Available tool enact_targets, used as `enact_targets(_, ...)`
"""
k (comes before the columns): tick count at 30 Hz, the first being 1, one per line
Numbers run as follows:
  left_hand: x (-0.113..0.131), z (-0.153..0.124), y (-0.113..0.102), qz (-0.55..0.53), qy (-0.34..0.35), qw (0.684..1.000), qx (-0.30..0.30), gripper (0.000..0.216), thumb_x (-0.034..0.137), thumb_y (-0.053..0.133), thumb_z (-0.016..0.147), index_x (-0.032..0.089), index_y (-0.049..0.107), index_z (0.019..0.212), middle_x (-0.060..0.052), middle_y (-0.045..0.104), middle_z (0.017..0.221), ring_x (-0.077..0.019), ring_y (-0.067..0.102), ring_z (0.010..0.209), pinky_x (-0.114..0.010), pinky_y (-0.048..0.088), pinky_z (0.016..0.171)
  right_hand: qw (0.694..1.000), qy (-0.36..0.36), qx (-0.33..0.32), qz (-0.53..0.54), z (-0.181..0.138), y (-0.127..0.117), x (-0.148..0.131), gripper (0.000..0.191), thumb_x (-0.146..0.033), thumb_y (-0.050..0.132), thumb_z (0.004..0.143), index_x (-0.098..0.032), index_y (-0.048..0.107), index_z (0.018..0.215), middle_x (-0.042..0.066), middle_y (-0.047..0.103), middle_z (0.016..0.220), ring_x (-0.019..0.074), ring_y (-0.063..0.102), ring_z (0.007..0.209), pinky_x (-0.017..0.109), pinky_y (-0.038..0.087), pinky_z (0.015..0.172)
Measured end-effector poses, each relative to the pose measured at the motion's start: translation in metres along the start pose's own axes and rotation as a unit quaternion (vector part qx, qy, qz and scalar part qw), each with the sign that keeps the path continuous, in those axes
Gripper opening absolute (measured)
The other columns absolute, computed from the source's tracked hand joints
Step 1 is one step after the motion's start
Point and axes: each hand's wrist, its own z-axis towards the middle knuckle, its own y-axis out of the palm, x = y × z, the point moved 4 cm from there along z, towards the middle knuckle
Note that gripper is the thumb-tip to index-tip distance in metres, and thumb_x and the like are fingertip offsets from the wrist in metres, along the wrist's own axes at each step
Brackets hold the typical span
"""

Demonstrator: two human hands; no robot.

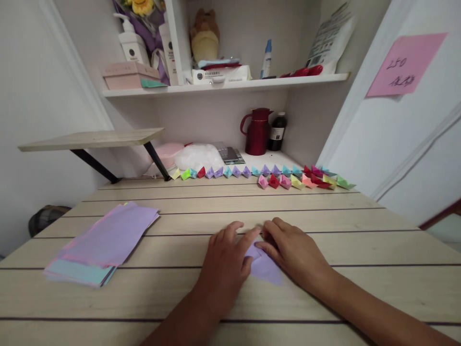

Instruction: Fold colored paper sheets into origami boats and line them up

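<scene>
A folded sheet of purple origami paper (265, 268) lies on the wooden table between my two hands, partly covered by them. My left hand (227, 253) is on its left side, with fingers apart and the index finger reaching to the paper's upper edge. On the other side, my right hand (290, 242) has its fingers curled and its thumb pressed on the paper, pinching it near the top. The fingertips of both hands almost meet there.
A stack of coloured paper (111, 233) lies to the left. Folded paper boats (273, 181) stand in rows along the back. Behind them are a red thermos jug (257, 132) and a dark bottle (277, 132). A small raised shelf (93, 138) stands at the back left.
</scene>
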Motion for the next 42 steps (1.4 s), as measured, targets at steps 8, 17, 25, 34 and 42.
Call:
enact_targets(8,0.000,0.006,0.005,0.050,0.055,0.994,-0.086,0.043,0.012,0.052,0.086,0.034,0.059,0.122,0.000,0.057,0.135,-0.0270,0.043,0.130,-0.056,0.028,0.107,0.990,0.037,-0.005,0.140,0.004,-0.004,0.018,0.005,-0.027,0.055,0.087,-0.023,0.059,0.088,0.001,0.061,0.084,0.0171,0.059,0.071,0.029,0.044,0.064)
enact_targets(17,0.007,0.005,0.000,0.062,0.054,0.993,-0.082,0.036,0.013,0.052,0.087,0.032,0.063,0.116,-0.001,0.057,0.135,-0.0276,0.045,0.129,-0.057,0.032,0.105,0.968,-0.137,-0.011,0.211,-0.025,-0.029,-0.001,0.035,-0.017,0.040,0.095,-0.025,0.057,0.125,0.008,0.063,0.106,0.0190,0.060,0.096,0.032,0.051,0.085)
enact_targets(25,0.005,0.002,0.007,0.072,0.071,0.994,-0.046,0.032,0.016,0.051,0.090,0.030,0.062,0.118,-0.002,0.059,0.133,-0.0278,0.047,0.128,-0.054,0.035,0.103,0.968,-0.228,-0.025,0.100,-0.033,-0.023,-0.016,0.036,-0.017,0.041,0.095,-0.023,0.058,0.127,0.012,0.062,0.097,0.0223,0.056,0.088,0.036,0.051,0.074)
enact_targets(34,0.003,0.003,0.010,0.088,0.065,0.993,-0.043,0.031,0.018,0.049,0.092,0.029,0.061,0.118,-0.001,0.058,0.134,-0.0290,0.048,0.127,-0.055,0.035,0.101,0.969,-0.224,-0.072,0.080,-0.034,-0.024,-0.003,0.042,-0.024,0.049,0.092,-0.032,0.052,0.134,0.010,0.056,0.116,0.0231,0.054,0.100,0.039,0.048,0.085)
enact_targets(42,-0.010,-0.007,-0.001,0.046,0.088,0.989,-0.111,0.047,0.015,0.040,0.093,0.037,0.046,0.134,0.001,0.043,0.147,-0.0256,0.032,0.138,-0.057,0.026,0.106,0.958,-0.276,-0.076,-0.020,-0.029,-0.019,-0.010,0.060,-0.014,0.048,0.090,-0.043,0.039,0.141,0.010,0.055,0.115,0.0247,0.051,0.096,0.043,0.044,0.082)
